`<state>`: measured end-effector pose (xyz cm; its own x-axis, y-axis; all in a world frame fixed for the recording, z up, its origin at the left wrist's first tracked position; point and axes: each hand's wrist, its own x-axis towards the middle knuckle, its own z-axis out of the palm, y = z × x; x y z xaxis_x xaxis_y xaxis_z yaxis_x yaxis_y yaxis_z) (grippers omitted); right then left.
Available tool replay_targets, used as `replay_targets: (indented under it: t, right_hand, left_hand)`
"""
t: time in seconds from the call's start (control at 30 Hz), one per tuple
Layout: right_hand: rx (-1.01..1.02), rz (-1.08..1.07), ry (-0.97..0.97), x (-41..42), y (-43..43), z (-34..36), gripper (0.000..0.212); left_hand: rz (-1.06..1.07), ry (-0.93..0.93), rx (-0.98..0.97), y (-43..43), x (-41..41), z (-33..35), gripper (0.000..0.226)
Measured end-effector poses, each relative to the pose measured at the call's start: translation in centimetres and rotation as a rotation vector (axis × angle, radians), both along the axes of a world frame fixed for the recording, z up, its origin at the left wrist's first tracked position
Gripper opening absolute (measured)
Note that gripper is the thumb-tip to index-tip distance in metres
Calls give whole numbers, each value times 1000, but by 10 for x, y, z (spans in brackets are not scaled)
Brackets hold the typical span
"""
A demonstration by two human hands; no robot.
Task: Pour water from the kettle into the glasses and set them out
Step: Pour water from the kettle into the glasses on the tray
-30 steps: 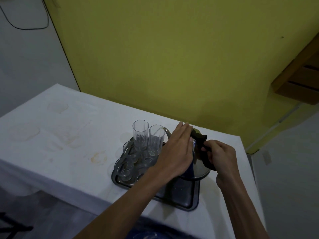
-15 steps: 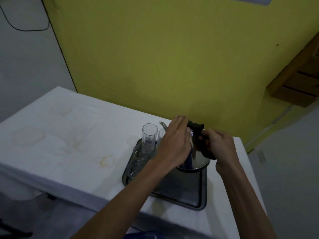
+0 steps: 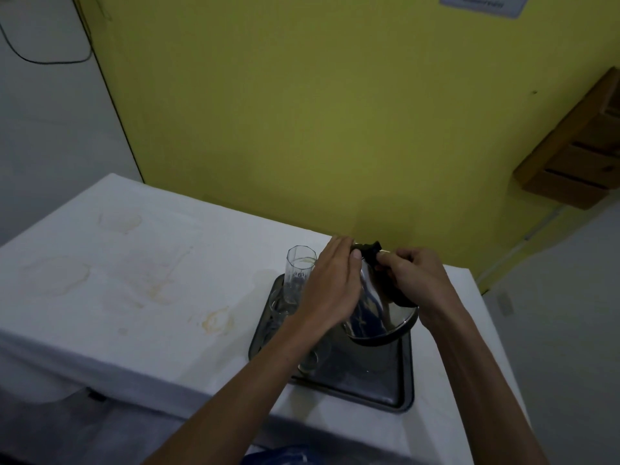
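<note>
Polished, mirror-glossy metal on the kettle [image 3: 391, 313]; black matt plastic-looking handle [image 3: 370, 250]; clear, faceted, shiny glass [image 3: 300, 267]; dark metal tray [image 3: 369, 388], dull sheen; white matt cloth tablecloth [image 3: 134, 297], stained; yellow matt-painted wall [image 3: 302, 129]; bare wood shelf [image 3: 577, 162].

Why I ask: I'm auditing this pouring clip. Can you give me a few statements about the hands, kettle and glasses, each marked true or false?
1. The right hand grips the kettle by its black handle. True.
2. The left hand holds a glass. False: it rests with straight fingers on the top of the kettle.
3. The tall glass stands upright on the tray. True.
4. The kettle stands upright beside the tray. False: it is tilted toward the tall glass, over the tray.
</note>
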<state>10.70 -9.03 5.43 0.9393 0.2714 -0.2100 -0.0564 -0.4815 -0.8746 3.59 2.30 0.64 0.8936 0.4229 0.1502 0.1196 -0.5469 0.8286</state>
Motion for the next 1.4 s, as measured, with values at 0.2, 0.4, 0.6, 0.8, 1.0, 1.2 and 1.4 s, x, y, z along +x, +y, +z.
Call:
replay_targets:
  t: [0.2,0.4,0.6,0.8,1.0,1.2,1.4]
  right_hand:
    - [-5,8,-24,0,0,4,29]
    - [2,23,-49,4,1,7,30]
    - [-15,33,-48,4,2,2,28]
    - [-19,39,-62,6,4,-5,31]
    - [-14,32,-57,8,4,-7,33]
    - [-7,33,-45,6,4,-7,29]
    - [0,32,-40,6,3,-9,30]
  left_hand:
    - [-16,-1,-17,0,3,4,47]
    - [0,-23,-31,0,8,5,45]
    - [-2,-32,-37,2,8,-1,43]
    - [25,-46,-35,4,9,-4,37]
    - [25,-62,-26,4,10,-2,37]
    - [39,-75,-28,2,11,-6,31]
    - [42,-61,-16,1,10,-5,39]
